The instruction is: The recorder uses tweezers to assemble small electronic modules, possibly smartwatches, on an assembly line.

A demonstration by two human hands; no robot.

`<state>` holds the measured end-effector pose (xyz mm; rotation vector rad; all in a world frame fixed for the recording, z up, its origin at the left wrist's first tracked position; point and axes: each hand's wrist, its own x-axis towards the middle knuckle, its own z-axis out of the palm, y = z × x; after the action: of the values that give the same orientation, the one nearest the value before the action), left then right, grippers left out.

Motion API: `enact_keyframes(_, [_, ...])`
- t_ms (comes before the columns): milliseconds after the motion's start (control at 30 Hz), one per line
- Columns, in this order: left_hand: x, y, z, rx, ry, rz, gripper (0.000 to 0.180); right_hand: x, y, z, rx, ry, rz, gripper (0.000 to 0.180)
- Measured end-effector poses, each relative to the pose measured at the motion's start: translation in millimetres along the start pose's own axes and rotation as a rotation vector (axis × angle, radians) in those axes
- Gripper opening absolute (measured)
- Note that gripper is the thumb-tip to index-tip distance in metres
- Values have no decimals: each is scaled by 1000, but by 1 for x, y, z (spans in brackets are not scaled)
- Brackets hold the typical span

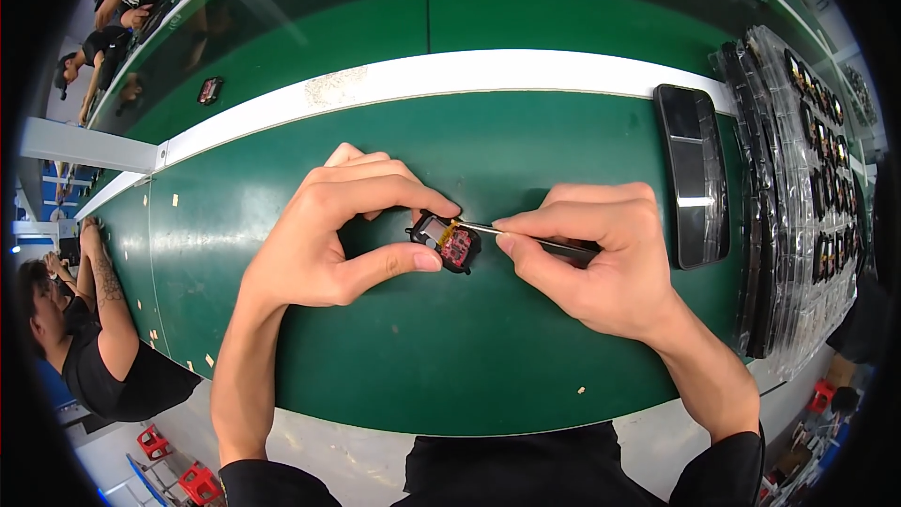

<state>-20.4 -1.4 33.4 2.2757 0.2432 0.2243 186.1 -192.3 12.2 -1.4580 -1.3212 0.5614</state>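
Near the middle of the green table (375,366) is a small black electronic module (457,249), with a reddish circuit board, a yellow strip and a grey part showing inside its case. My left hand (338,230) pinches it between thumb and forefinger from the left. My right hand (605,253) grips a pair of metal tweezers (483,226), held nearly level. The tips of the tweezers meet the module's upper edge by the yellow strip, close to my left fingertip. What exactly the tips touch is too small to tell.
Right of my hand lies a black phone (694,178). Beyond it stand stacked clear plastic trays (798,207) holding several modules. A white rail (450,72) crosses behind, with another module (210,90) on the far side. A co-worker (103,338) sits at the left, near small paper scraps.
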Motion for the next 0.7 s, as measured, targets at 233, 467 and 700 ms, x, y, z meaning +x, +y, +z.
enact_keyframes(233, [-1,-3,1,23,16,57,49,0,-1,0,-4,-19,8,7])
enact_keyframes(467, [-1,-3,4,36,38,82,47,0,-1,0,1,-21,22,8])
enact_keyframes(700, [0,-1,5,19,42,82,37,1,-4,-1,4,-33,43,9])
